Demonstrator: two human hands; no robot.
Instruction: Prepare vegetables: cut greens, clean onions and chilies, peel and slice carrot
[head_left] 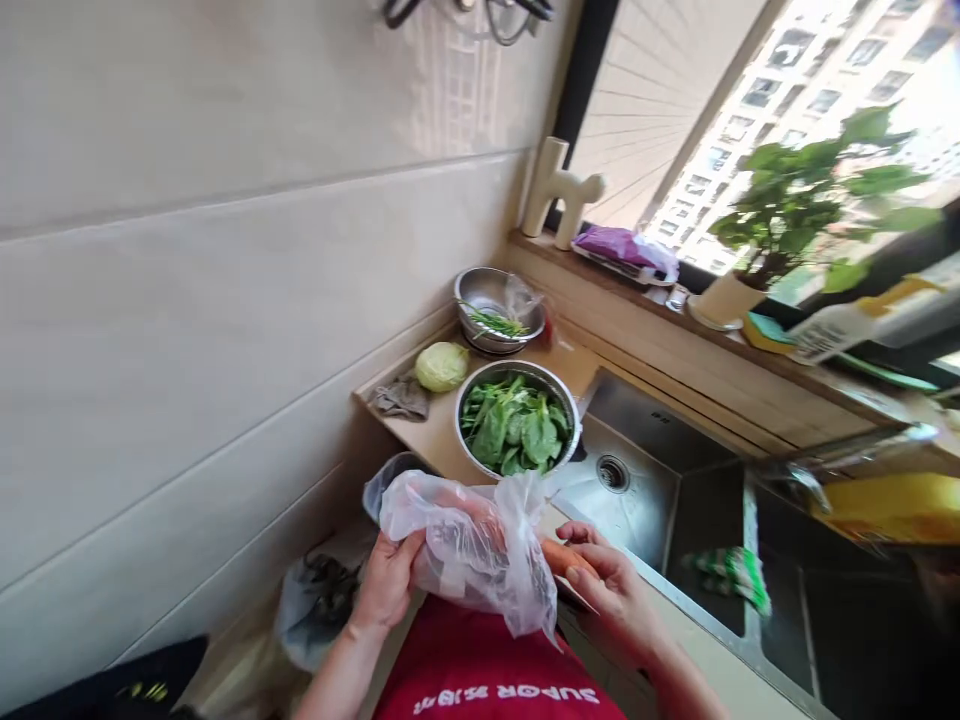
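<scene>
My left hand (388, 580) grips the closed end of a translucent plastic bag (465, 560), held in front of my red apron (480, 670). Through the film an orange shape shows faintly. At the bag's mouth, my right hand (606, 590) has its fingers wrapped round a carrot (568, 560), whose left end lies close to the bag's opening. Just beyond the bag stands a metal colander (576, 440) full of leafy greens (517, 425).
A cabbage (442, 367), a grey cloth (403, 398) and a steel bowl (487, 285) with green stalks sit on the counter. To the right is the steel sink (637, 520) with a green-white cloth (739, 578). Bins (307, 615) stand lower left; a potted plant (731, 300) is on the sill.
</scene>
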